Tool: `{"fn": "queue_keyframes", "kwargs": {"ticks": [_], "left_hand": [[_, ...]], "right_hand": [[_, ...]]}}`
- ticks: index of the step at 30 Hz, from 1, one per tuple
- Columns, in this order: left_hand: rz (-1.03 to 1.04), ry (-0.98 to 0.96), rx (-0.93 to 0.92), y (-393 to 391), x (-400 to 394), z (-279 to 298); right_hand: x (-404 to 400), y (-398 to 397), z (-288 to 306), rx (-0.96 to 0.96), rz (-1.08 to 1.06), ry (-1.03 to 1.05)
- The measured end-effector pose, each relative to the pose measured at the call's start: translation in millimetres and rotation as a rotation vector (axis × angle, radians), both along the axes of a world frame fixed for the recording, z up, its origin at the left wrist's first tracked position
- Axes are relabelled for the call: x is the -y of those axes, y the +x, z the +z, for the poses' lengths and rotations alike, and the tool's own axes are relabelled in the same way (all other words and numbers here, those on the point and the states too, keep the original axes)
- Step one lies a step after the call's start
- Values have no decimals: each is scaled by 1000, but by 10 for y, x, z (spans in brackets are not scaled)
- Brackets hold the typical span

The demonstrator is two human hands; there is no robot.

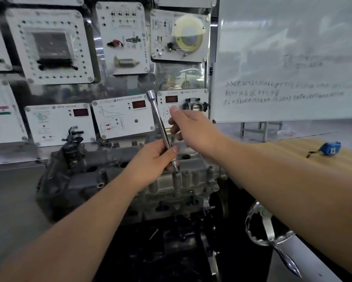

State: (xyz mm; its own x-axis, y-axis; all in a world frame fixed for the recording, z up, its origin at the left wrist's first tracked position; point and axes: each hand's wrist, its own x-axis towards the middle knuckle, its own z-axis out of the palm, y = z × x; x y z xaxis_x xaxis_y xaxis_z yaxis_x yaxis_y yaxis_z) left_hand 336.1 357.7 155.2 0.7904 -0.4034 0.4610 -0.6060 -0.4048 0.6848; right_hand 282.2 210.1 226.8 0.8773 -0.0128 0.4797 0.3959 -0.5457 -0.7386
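The left hand [152, 159] is gripping the lower end of a slim chrome extension bar [159, 119], and the right hand [189, 127] is hovering loosely curled beside its shaft; I cannot tell if it touches. The bar is leaning over a socket [177, 177] on the grey cylinder head [109, 180]. The tip is probably being seated, which calls for aligning it and pressing down.

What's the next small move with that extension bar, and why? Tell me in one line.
Probably tip the extension bar upright and press its lower end into the socket on the engine. The left hand grips the bar low, its tip sits just above the socket but the bar leans left, and the right hand is beside the shaft, ready to steady it.
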Motion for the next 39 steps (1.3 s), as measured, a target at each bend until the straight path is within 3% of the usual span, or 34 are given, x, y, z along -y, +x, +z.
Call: {"fn": "queue_keyframes", "kwargs": {"ticks": [9,14,19,24,28,31,35,39], "left_hand": [[2,87,62,-83,-25,22],[28,121,121,-124,14,25],[-20,143,123,-138,27,39],[-116,117,-1,-107,-41,37],[-137,170,46,-82,-53,23],[-148,150,75,-60,-51,7],[-175,119,99,-49,-80,23],[-151,136,156,-61,-109,45]], "right_hand": [[-139,-1,129,60,62,96],[-340,13,310,-16,201,442],[-494,49,193,228,38,558],[-412,82,211,154,70,661],[-317,86,214,76,149,754],[-345,75,194,95,197,734],[-435,144,4,322,158,567],[-470,194,-251,505,110,549]]}}
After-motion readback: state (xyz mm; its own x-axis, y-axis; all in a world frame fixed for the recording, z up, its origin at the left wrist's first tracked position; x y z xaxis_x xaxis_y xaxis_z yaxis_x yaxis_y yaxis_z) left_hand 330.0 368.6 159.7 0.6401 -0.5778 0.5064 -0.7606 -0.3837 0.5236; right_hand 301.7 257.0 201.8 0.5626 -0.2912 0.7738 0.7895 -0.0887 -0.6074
